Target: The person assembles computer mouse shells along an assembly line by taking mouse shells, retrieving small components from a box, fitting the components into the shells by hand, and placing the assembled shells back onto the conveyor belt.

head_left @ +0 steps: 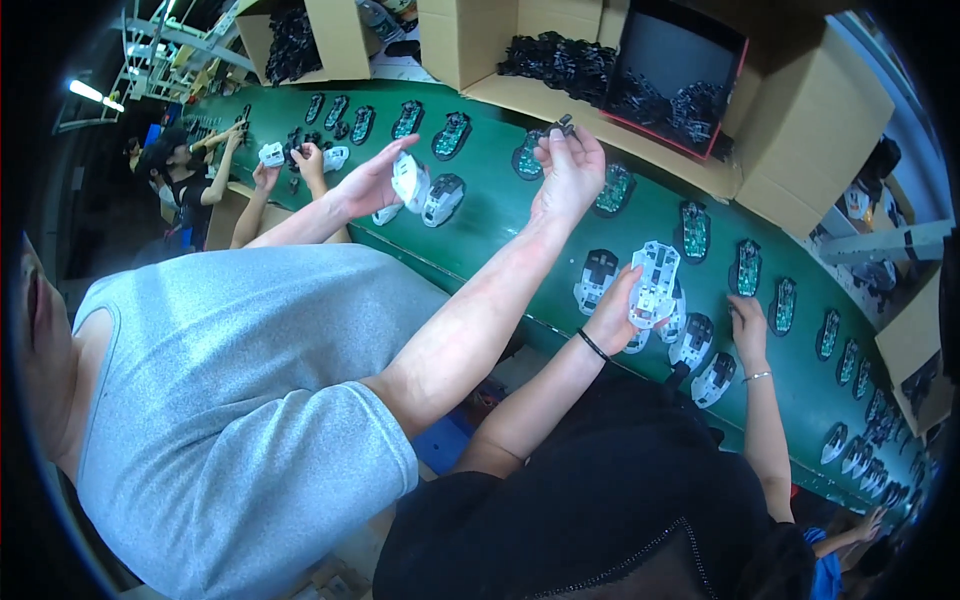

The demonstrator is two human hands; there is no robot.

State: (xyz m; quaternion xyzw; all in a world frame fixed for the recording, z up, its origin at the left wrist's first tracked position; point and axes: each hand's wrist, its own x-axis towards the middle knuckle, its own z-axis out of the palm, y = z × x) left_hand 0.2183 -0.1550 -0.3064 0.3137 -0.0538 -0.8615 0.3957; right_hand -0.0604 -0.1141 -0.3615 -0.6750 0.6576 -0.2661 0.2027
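My left hand (pixel 618 312), a black band at its wrist, grips a white computer mouse shell (pixel 655 284) with its moulded inner side showing. Bent fingers of my right hand (pixel 750 328) come together at the lower end of a dark mouse base with a green circuit board (pixel 746 268); what they pinch is too small to make out. Below my left hand lie several grey-and-white mouse shells (pixel 691 342), partly covered by it. Another mouse shell (pixel 714 380) sits near the table edge, between my two forearms.
Mouse bases (pixel 694 230) line the green table (pixel 500 235). At my left, a co-worker in grey holds a white shell (pixel 410 181) and a small black part (pixel 562 126). Cardboard boxes (pixel 815 110) with black parts stand behind. More shells (pixel 858 458) lie far right.
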